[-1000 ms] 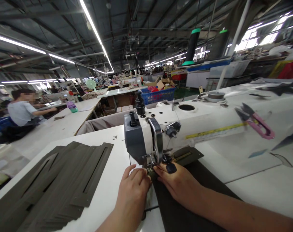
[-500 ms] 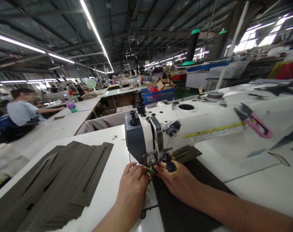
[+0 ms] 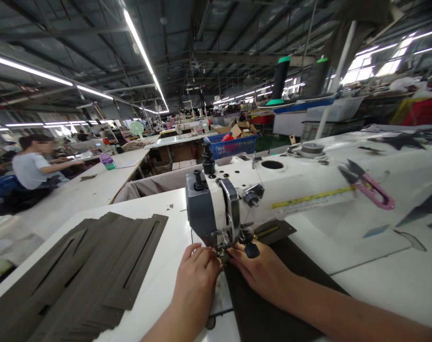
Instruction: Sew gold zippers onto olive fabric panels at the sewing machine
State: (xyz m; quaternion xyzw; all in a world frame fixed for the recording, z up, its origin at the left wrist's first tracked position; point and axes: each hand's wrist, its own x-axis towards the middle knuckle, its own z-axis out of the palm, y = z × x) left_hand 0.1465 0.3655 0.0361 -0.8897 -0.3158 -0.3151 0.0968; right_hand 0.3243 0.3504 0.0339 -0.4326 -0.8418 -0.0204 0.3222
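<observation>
My left hand (image 3: 196, 273) and my right hand (image 3: 260, 273) sit close together at the presser foot (image 3: 223, 249) of a grey and white industrial sewing machine (image 3: 216, 209). Both hands pinch dark olive fabric (image 3: 269, 289) there, and the fingers hide the needle area. The fabric runs towards me under my right forearm, and a slotted olive piece (image 3: 273, 231) lies behind the foot. To my left, a large stack of slotted olive strips (image 3: 95, 270) lies fanned on the white table (image 3: 173, 228).
Pink-handled thread snips (image 3: 370, 187) and a yellow measuring tape (image 3: 312, 199) lie by the machine arm. A seated co-worker (image 3: 34, 168) works at a table on the left. A blue crate (image 3: 233, 147) and cardboard boxes (image 3: 239, 126) stand beyond.
My view has shifted slightly, so the machine and snips sit a little differently in the picture. Both hands stay at the presser foot on the fabric.
</observation>
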